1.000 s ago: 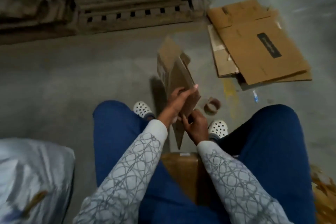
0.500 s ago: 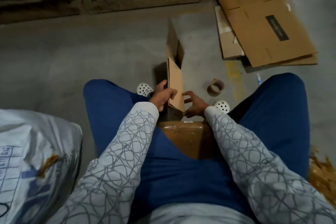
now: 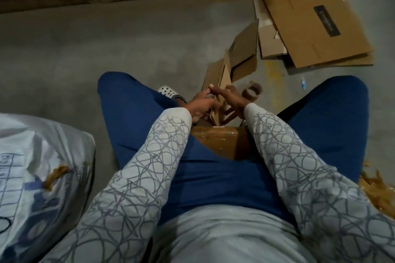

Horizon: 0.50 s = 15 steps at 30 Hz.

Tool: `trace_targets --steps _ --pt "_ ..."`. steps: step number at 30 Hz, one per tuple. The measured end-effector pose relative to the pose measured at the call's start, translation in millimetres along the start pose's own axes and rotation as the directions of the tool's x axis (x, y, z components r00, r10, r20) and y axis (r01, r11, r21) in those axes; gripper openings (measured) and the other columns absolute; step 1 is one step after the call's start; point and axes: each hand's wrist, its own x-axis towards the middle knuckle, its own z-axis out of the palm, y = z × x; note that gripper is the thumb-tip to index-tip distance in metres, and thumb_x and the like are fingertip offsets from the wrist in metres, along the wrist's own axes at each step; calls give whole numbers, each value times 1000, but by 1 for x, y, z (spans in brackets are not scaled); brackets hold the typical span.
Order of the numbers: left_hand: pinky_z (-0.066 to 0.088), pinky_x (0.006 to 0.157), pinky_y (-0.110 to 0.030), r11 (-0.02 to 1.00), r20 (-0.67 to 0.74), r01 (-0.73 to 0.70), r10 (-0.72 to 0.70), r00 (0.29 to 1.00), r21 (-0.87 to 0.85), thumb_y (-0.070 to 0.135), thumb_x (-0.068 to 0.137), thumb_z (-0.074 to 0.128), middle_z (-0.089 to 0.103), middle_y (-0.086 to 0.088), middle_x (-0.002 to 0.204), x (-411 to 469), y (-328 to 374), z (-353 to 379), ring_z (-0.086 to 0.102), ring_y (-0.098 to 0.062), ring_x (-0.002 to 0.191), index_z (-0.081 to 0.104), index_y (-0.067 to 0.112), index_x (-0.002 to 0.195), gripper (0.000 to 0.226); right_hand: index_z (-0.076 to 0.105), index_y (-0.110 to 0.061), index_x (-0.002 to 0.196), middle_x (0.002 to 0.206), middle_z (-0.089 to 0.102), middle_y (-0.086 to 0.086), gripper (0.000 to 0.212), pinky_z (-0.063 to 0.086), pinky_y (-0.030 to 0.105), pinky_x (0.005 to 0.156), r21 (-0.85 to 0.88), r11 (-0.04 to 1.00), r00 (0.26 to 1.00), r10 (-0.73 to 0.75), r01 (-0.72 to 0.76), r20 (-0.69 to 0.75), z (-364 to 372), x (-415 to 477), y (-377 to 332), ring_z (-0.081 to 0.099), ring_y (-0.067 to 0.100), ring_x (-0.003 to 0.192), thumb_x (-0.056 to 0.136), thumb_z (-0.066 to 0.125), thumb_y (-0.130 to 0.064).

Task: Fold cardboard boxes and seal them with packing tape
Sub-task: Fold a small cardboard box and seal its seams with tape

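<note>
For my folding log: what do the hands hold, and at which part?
The box, at its near-end flaps: the left hand pinches them; the right hand touches them, its grip too blurred to tell.

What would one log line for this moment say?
stage: folding | left hand: holds box | right hand: holds box | box: flaps open | tape: on floor, untouched

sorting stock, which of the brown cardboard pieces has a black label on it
The large flattened brown cardboard box lying at far right: it alone bears a black rectangular label. The small half-folded box shows none.
</note>
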Motion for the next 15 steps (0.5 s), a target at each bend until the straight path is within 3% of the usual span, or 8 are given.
trace_targets --steps 2,5,7,11,15 --pt "53 51 -31 999 45 37 -36 998 -16 0 82 62 66 -18 106 -2 4 -4 67 -30 86 41 28 148 74 16 -36 157 155 35 16 102 59 61 71 17 1000 1000 -13 13 5 -1 1 2 57 46 110 78 68 -74" --pt "59 72 -42 995 115 82 -75 991 -61 7 78 73 69 -21 120 2 3 -10 68 -34 102 50 26 141 70 14 -32 159 157 35 10 96 58 46 73 51 997 997 -65 63 33 -1 4 7 58 37 113 85 59 -74" --pt "59 85 -49 995 113 80 -73 991 -56 19 79 79 68 -16 127 3 3 -13 67 -36 113 54 23 139 65 23 -31 156 153 43 6 89 55 43 76 68 992 992 -110 106 64 2 3 6 60 30 111 87 52 -78" --pt "59 77 -44 995 96 86 -82 992 -44 26 86 76 64 -11 131 3 5 -24 65 -35 115 52 23 144 63 33 -33 151 141 50 -2 71 53 44 86 69 978 973 -202 195 108 10 2 2 56 24 120 95 34 -76" --pt "60 83 -53 988 119 148 -141 983 -49 11 88 74 66 -14 129 3 -1 -33 66 -39 114 51 22 143 61 35 -30 154 149 48 4 75 50 34 71 13 987 973 -161 161 167 18 3 6 57 24 117 96 21 -77"
